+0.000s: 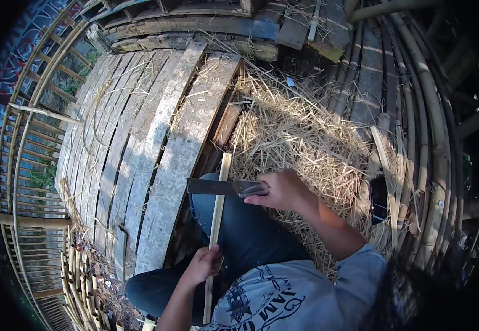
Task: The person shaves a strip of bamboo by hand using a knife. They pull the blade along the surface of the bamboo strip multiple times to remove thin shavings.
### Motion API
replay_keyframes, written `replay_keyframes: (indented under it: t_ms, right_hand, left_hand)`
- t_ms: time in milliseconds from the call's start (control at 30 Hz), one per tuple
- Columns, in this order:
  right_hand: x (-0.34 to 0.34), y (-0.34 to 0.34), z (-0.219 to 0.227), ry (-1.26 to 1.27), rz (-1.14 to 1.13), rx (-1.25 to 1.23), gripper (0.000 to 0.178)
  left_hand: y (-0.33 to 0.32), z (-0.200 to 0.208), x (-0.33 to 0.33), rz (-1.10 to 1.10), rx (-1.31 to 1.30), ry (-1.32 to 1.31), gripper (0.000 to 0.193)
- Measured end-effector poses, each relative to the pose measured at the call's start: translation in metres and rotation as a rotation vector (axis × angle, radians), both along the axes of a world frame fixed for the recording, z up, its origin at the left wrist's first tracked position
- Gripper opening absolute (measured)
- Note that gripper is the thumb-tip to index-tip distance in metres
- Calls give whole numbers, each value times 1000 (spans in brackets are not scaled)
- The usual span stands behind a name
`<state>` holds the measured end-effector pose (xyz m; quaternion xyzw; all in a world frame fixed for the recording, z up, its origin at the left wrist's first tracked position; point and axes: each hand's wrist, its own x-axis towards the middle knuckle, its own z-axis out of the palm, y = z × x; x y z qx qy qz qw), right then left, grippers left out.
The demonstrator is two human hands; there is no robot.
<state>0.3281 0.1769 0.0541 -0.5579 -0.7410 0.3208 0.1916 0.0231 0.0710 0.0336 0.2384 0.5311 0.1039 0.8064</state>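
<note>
Head view. Surface: weathered plank platform [165, 160] left of and beyond both hands' fingers; pale shavings [305, 132] heaped beyond and right of the right fingers [272, 187]; slatted bamboo fence [38, 149] far left. Right fingers closed round a knife [236, 188], its blade crossing a pale strip [216, 220]; left fingers [213, 255] grip that strip lower down. Knife handle partly covered; whether edge bites, cannot tell. Dark object [378, 198] right of right fingers, kind unclear. Fence cut by dark rim.
</note>
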Motion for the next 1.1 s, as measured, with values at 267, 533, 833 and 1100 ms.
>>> replay_keyframes:
  t_ms: [267, 533, 833, 1100]
  right_hand:
    - [-14, 24, -38, -300, 146, -79, 74]
    - [42, 80, -45, -242, -744, -298, 78]
    - [-40, -9, -10, -179, -269, -283, 59]
    - [-42, 12, -30, -171, 167, -80, 60]
  left_hand:
    - [1, -7, 2, 13, 218, 92, 45]
    - [-6, -18, 3, -235, 818, 300, 41]
    - [-21, -17, -11, -152, 520, 186, 41]
    - [-34, 16, 5, -122, 591, 360, 34]
